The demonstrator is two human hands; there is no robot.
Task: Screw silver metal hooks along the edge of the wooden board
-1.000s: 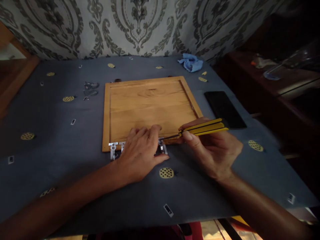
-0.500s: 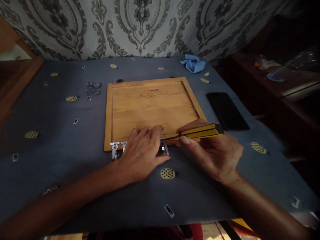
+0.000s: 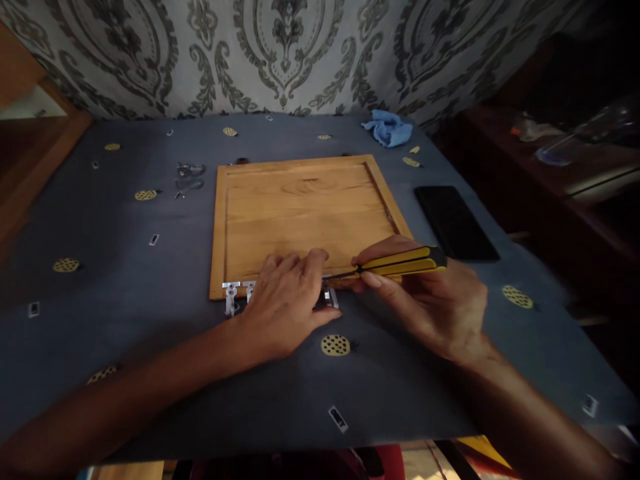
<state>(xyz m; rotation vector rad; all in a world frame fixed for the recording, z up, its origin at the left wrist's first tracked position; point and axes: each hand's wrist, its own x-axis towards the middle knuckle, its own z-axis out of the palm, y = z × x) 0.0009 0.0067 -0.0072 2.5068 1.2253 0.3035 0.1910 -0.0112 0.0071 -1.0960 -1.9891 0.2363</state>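
Head view: what are you recording at the right hand (image 3: 435, 300)?

I am recording fingers clamping a yellow-and-black screwdriver (image 3: 400, 263); its shaft is pointing toward the metal fittings (image 3: 231, 298).

And the left hand (image 3: 285, 307)?

I am noting it lying over those fittings, at the near edge of the wooden panel (image 3: 305, 223); whether it is gripping, I cannot tell; the panel is lying flat on the blue-grey cloth (image 3: 185, 267).

screwdriver (image 3: 400, 262) | turned in right hand (image 3: 440, 310) | black handle end (image 3: 440, 257) now showing
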